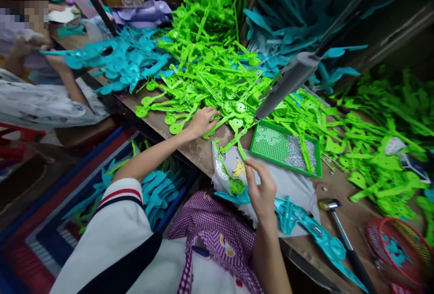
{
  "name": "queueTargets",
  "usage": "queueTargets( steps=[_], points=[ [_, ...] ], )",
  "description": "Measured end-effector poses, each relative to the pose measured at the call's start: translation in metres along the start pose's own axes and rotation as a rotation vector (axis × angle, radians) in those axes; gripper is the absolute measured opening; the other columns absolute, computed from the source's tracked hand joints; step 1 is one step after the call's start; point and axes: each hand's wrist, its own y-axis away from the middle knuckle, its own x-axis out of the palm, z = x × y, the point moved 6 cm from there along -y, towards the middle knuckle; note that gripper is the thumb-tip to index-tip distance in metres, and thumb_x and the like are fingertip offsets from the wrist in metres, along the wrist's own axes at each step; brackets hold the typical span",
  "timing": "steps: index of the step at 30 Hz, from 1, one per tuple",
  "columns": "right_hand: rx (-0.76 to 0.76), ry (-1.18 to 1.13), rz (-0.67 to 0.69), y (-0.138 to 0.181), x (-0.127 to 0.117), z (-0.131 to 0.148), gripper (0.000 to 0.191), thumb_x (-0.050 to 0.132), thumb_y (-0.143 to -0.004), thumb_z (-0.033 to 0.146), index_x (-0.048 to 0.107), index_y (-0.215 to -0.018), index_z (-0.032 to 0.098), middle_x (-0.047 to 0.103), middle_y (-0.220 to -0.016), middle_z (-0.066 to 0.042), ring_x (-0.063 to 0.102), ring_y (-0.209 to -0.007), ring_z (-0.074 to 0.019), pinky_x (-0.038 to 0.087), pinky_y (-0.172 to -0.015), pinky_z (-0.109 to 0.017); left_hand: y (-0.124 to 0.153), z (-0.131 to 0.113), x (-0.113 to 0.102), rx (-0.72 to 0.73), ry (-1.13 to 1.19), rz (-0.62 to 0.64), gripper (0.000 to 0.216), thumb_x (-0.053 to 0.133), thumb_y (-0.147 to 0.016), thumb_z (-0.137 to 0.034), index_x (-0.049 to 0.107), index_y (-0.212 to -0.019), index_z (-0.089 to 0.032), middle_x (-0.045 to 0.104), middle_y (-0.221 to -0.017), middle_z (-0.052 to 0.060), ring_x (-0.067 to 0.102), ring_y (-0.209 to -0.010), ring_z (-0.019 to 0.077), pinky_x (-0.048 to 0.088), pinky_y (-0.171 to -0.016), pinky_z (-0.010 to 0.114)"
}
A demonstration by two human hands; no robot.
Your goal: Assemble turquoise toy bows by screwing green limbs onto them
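Observation:
My left hand (202,123) reaches to the near edge of a heap of lime-green plastic parts (200,81), its fingers bent around one of them. My right hand (261,187) pinches a thin green plastic strip (241,151) above a white cloth (298,187) with a yellow cartoon print. Just left of its fingers, a green part with a round end (236,186) lies by a clear, shiny piece (221,167). A long turquoise plastic part (315,229) stretches along the table's near edge, passing beneath my right hand.
A green tray (271,144) holds small metal pieces. Above it hangs a grey cylindrical power tool (288,83). A hammer (342,233) and a red basket (376,235) are at right. Turquoise parts (122,59) lie left, near another person (44,95). A blue crate (111,135) stands below.

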Motion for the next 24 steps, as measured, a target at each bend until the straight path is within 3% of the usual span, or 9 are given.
queueTargets(
  steps=[5, 9, 12, 15, 17, 20, 24],
  points=[
    [-0.058, -0.190, -0.086, -0.067, 0.009, 0.052, 0.021, 0.055, -0.099, 0.026, 0.070, -0.113, 0.024, 0.075, -0.112, -0.006, 0.068, -0.109, -0.0190, 0.056, -0.097, -0.040, -0.006, -0.020, 0.003, 0.060, -0.060, 0.014, 0.032, 0.052, -0.096, -0.024, 0.068, -0.122, -0.018, 0.067, -0.126, 0.013, 0.060, -0.120, 0.0279, 0.046, -0.100, 0.043],
    [0.008, -0.272, -0.005, -0.070, 0.021, 0.043, 0.018, 0.058, -0.097, 0.028, 0.072, -0.107, 0.023, 0.076, -0.105, -0.006, 0.070, -0.102, -0.0184, 0.057, -0.090, -0.036, -0.039, -0.017, -0.026, 0.085, -0.141, -0.114, 0.036, 0.049, -0.097, -0.022, 0.064, -0.130, -0.018, 0.060, -0.139, 0.014, 0.054, -0.130, 0.0296, 0.042, -0.107, 0.046],
    [0.111, -0.326, 0.012, -0.068, 0.025, 0.031, 0.017, 0.058, -0.097, 0.029, 0.073, -0.102, 0.022, 0.076, -0.097, -0.006, 0.072, -0.091, -0.0176, 0.058, -0.082, -0.034, -0.079, 0.006, -0.044, -0.088, -0.184, -0.177, 0.048, 0.054, -0.095, -0.021, 0.054, -0.143, -0.018, 0.052, -0.148, 0.017, 0.046, -0.138, 0.0334, 0.037, -0.113, 0.052],
    [0.039, -0.352, 0.066, -0.074, 0.027, 0.041, 0.019, 0.058, -0.098, 0.030, 0.073, -0.106, 0.023, 0.076, -0.101, -0.006, 0.071, -0.096, -0.0184, 0.057, -0.088, -0.036, -0.103, 0.021, -0.040, -0.256, -0.219, -0.104, 0.051, 0.057, -0.091, -0.014, 0.055, -0.142, -0.016, 0.053, -0.146, 0.019, 0.044, -0.138, 0.0370, 0.040, -0.111, 0.056],
    [-0.017, -0.330, 0.133, -0.074, 0.029, 0.043, 0.019, 0.058, -0.098, 0.030, 0.073, -0.108, 0.025, 0.076, -0.104, -0.006, 0.071, -0.101, -0.0189, 0.056, -0.092, -0.035, -0.104, 0.017, -0.032, -0.244, -0.257, -0.055, 0.042, 0.050, -0.091, -0.007, 0.065, -0.129, -0.015, 0.059, -0.138, 0.018, 0.046, -0.135, 0.0358, 0.047, -0.105, 0.056],
    [0.050, -0.261, 0.195, -0.058, 0.030, 0.019, 0.020, 0.057, -0.098, 0.032, 0.074, -0.105, 0.024, 0.077, -0.103, -0.007, 0.072, -0.098, -0.0197, 0.058, -0.088, -0.034, -0.085, 0.001, -0.023, -0.132, -0.286, -0.043, 0.040, 0.044, -0.091, -0.002, 0.071, -0.115, -0.017, 0.061, -0.135, 0.017, 0.048, -0.135, 0.0333, 0.055, -0.097, 0.051],
    [0.197, -0.232, 0.275, -0.018, 0.034, -0.026, 0.021, 0.057, -0.098, 0.034, 0.074, -0.098, 0.022, 0.078, -0.096, -0.007, 0.074, -0.091, -0.0202, 0.059, -0.083, -0.033, -0.049, -0.006, -0.017, -0.042, -0.233, -0.061, 0.044, 0.043, -0.092, -0.001, 0.069, -0.124, -0.019, 0.057, -0.144, 0.016, 0.041, -0.145, 0.0313, 0.056, -0.102, 0.048]
  ],
)
